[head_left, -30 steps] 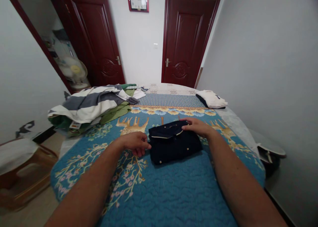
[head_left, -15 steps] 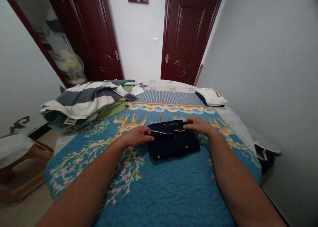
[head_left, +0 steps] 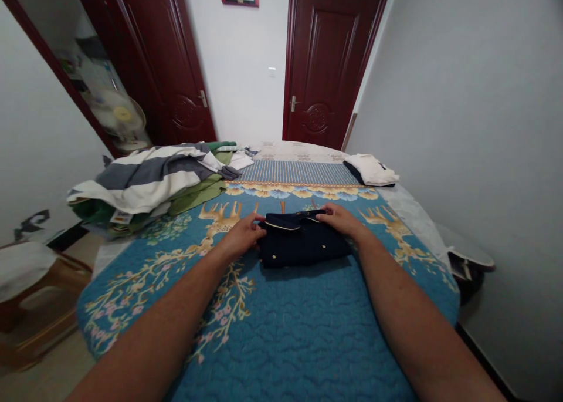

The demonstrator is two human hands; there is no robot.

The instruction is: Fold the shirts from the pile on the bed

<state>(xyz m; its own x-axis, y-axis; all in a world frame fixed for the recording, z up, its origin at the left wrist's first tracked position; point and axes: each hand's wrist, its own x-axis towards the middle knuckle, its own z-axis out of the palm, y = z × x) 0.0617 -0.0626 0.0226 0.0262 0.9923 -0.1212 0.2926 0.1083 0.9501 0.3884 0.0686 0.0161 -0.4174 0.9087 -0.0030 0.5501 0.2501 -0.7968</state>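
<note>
The left hand (head_left: 245,235) has come onto the left end of the dark shirt (head_left: 303,248), where earlier it was just beside it, and the shirt's near edge has shifted a little toward the far side; whether lifted or slid, I cannot tell.

A blue cover (head_left: 316,326) is spread over most of the counter (head_left: 424,229), and the shirt is near its middle. At far left is a loose heap (head_left: 149,173) of striped and green clothes, which looks unfolded, so most of what is left seems to be there. The shirt itself is a compact, flat bundle with its collar (head_left: 284,221) at the far side; its folding looks all but done, with perhaps some squaring-up left. At far right, a pale top (head_left: 370,170) lies folded on a dark garment (head_left: 353,173); this pair looks finished.

The left fingers are closed on the shirt's far left corner. Those of the right hand (head_left: 341,221) pinch the far edge, thumb on top by the collar. Two small pale marks (head_left: 324,246) show on the front.
</note>
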